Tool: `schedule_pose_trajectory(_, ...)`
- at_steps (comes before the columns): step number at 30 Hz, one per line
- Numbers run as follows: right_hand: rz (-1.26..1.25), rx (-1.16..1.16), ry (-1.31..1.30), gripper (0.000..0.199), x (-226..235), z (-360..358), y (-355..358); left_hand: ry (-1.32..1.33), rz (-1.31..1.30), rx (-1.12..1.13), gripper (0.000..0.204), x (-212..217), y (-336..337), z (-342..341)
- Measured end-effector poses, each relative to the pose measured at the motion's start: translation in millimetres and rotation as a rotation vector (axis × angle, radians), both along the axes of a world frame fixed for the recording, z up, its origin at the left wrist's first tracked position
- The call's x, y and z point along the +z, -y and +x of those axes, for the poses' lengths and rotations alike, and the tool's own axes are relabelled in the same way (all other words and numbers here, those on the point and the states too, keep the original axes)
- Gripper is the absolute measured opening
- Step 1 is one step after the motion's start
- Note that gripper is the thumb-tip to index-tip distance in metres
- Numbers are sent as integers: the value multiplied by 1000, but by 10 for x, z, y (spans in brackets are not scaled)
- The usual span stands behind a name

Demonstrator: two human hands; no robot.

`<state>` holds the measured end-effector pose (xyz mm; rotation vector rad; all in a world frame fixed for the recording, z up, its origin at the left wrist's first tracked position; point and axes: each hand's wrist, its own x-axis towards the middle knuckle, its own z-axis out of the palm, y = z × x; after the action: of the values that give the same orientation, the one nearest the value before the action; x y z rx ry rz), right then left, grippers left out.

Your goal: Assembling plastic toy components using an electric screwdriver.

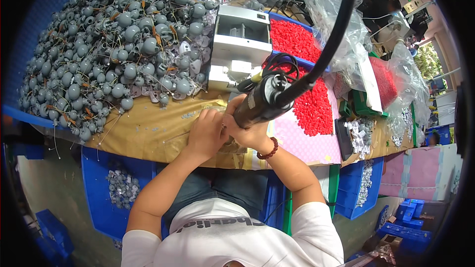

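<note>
one view only, a fisheye worn on the person's head, looking steeply down and forward over the white shirt at the lower edge. it sits close above the left hand and right hand, both near centre frame. beyond the hands the workbench runs up and away; its straight edges bow near the dark round rim.

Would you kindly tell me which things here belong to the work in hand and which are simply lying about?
In hand:
- black power screwdriver, gripped by right hand
- left hand, pressing on the bench beside it
- small grey parts, heaped

Lying about:
- red pieces
- white machine
- clear bags
- blue crate
</note>
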<state>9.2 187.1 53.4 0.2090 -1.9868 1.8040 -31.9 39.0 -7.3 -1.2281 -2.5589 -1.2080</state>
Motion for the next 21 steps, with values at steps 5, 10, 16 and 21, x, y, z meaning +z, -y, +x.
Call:
schedule_pose_trajectory(5,-171,-100,86,14,109,-69,-105,74,-70,40,37,82,25,47)
schedule_pose_trajectory(10,-294,-435,148,40,-68,-292,-735,68,-41,59,44,100,29,93)
schedule_pose_trajectory(16,66,-615,16,50,-598,-135,-942,-3,47,15,39,19,70,116)
schedule_pose_trajectory(21,401,-150,158,31,-484,207,-467,19,69,18,38,9,96,132)
